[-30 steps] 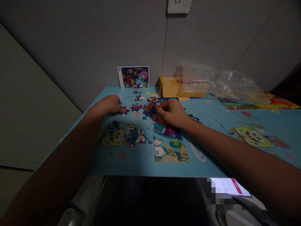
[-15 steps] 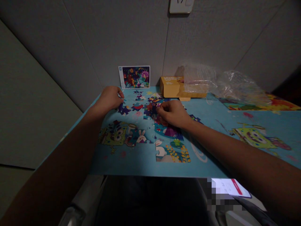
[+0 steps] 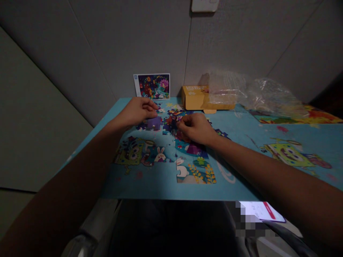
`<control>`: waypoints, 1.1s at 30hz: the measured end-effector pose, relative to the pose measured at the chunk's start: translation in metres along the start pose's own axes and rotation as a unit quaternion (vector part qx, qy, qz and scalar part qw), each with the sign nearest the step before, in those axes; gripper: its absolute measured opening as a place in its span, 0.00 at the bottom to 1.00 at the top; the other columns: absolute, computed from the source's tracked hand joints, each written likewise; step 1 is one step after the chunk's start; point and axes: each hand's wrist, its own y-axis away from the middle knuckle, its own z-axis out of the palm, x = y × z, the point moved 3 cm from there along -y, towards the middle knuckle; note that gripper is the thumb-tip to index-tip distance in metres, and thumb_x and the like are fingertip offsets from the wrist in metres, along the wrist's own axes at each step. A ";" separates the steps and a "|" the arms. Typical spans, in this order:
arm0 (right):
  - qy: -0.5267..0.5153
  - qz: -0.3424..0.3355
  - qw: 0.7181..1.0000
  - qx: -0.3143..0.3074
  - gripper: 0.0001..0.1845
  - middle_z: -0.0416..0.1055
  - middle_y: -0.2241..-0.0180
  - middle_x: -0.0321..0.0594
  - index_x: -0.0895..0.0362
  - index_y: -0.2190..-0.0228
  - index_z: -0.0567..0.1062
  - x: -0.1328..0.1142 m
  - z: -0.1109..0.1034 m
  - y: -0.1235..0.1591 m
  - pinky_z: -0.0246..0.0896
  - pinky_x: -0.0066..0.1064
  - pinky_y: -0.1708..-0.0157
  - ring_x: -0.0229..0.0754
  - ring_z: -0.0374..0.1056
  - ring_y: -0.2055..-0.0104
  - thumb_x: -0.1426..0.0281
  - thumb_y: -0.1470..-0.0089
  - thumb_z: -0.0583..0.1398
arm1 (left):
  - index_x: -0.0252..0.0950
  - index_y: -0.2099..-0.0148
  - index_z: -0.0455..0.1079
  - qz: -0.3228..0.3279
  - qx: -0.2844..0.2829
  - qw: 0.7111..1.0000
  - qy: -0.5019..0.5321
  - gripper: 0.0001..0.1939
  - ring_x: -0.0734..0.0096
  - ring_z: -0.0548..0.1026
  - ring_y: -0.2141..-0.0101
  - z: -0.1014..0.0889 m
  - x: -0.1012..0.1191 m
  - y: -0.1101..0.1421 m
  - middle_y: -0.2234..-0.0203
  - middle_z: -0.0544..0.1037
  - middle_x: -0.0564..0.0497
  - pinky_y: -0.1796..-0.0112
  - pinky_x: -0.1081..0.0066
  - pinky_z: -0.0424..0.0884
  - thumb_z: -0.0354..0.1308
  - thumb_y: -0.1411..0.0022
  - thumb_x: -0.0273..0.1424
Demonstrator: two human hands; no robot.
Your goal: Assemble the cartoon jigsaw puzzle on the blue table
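My left hand (image 3: 139,111) pinches a puzzle piece (image 3: 154,123) with a plain purple face, above loose pieces at the far left of the mat. Closed in a pinch, my right hand (image 3: 197,127) rests at the pile of dark pieces (image 3: 171,119); its fingertips hide whatever they grip. Below it lies a joined puzzle section (image 3: 197,171) with a frog, yellow plants and part of a white rabbit. Left of that section is a rabbit piece (image 3: 160,156) lying flat.
A picture card (image 3: 154,86) leans on the wall. Beside it stands a yellow box (image 3: 194,98), partly covered by clear plastic wrap (image 3: 270,94). A blue cartoon mat (image 3: 139,192) covers the table. Below its front edge, a lit phone (image 3: 262,211) shows at right.
My left hand has moved right, and the purple-faced piece now shows in its fingers. My right hand has stayed almost in place. The view has tilted slightly.
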 end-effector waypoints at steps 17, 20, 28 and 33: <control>0.013 0.010 1.000 -0.023 0.16 0.62 0.86 0.34 0.58 0.85 0.67 -0.006 0.000 0.001 0.45 0.29 0.76 0.32 0.56 0.81 0.72 0.47 0.55 | 0.33 0.67 0.74 -0.004 -0.098 0.992 -0.076 0.07 0.72 0.74 0.71 0.017 -0.006 -0.002 0.75 0.77 0.51 0.66 0.71 0.70 0.63 0.52 0.22; 0.019 0.006 1.000 -0.021 0.16 0.62 0.86 0.33 0.58 0.85 0.68 -0.005 0.000 0.001 0.44 0.29 0.76 0.32 0.55 0.81 0.72 0.48 0.56 | 0.33 0.66 0.74 0.001 -0.109 0.990 -0.088 0.07 0.71 0.75 0.70 0.018 -0.005 0.000 0.73 0.78 0.50 0.65 0.72 0.70 0.62 0.51 0.22; 0.014 -0.003 0.999 -0.048 0.14 0.61 0.86 0.33 0.58 0.84 0.68 -0.004 0.004 0.001 0.45 0.30 0.76 0.32 0.55 0.80 0.72 0.48 0.56 | 0.32 0.66 0.74 0.031 -0.093 0.980 -0.171 0.08 0.70 0.75 0.70 0.016 -0.013 -0.005 0.73 0.78 0.50 0.67 0.72 0.70 0.57 0.50 0.22; 0.010 -0.015 0.998 -0.056 0.14 0.63 0.85 0.34 0.58 0.83 0.69 -0.005 0.005 0.001 0.45 0.30 0.75 0.33 0.56 0.79 0.71 0.48 0.56 | 0.32 0.67 0.75 0.039 -0.087 0.978 -0.188 0.06 0.71 0.74 0.72 0.017 -0.014 -0.005 0.74 0.77 0.50 0.68 0.72 0.68 0.58 0.49 0.24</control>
